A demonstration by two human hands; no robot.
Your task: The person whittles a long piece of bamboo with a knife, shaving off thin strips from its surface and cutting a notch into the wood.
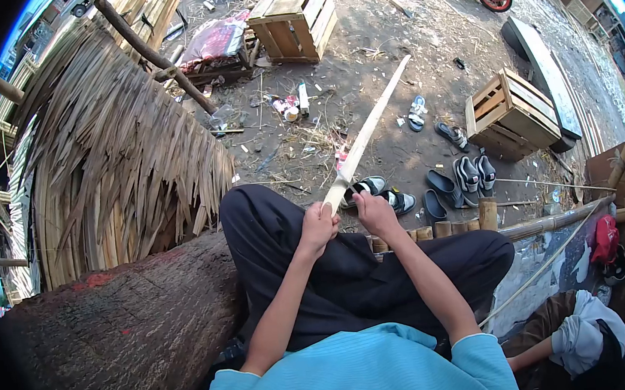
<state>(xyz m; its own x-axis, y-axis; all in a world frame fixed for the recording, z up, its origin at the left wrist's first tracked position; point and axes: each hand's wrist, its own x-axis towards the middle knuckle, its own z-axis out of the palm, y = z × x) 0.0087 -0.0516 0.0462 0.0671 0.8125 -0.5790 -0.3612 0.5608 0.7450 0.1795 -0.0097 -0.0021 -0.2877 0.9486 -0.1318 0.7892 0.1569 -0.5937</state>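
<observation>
My left hand (pixel 320 229) is closed around the lower end of a long pale strip (pixel 368 131), which looks like wood or split stalk. The strip points up and away from my lap and tapers to a thin tip. Partway along its lower part there is a notch or a change of surface. My right hand (pixel 377 213) is closed just right of the strip's lower end, thumb side up. Whatever it grips, if anything, is hidden. Both hands are above my crossed legs in dark trousers (pixel 279 236).
Beside me on the left are a thick log (pixel 129 325) and a thatch of dry leaves (pixel 118 131). Sandals and shoes (pixel 468 174) lie ahead, near wooden crates (pixel 511 112) and a bamboo rail (pixel 556 221). Another person's sleeve (pixel 578 335) shows at lower right.
</observation>
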